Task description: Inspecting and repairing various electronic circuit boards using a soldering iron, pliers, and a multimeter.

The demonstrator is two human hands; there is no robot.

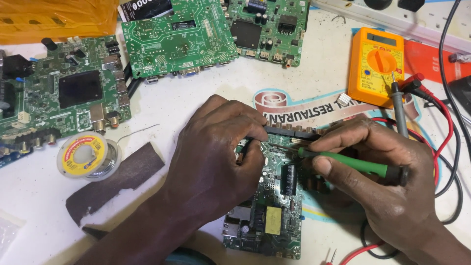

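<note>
On a white desk (29, 186), near its front edge, lies a green circuit board (267, 216). Left hand (216, 152) curls closed over the board's upper edge, steadying it. Right hand (387, 181) is closed around a green-handled tool (358, 164), its tip touching the board. Probing seems under way; a steady tip matters. Yellow multimeter (375, 66) sits toward the back right; solder spool (88, 156) toward the left.
</note>
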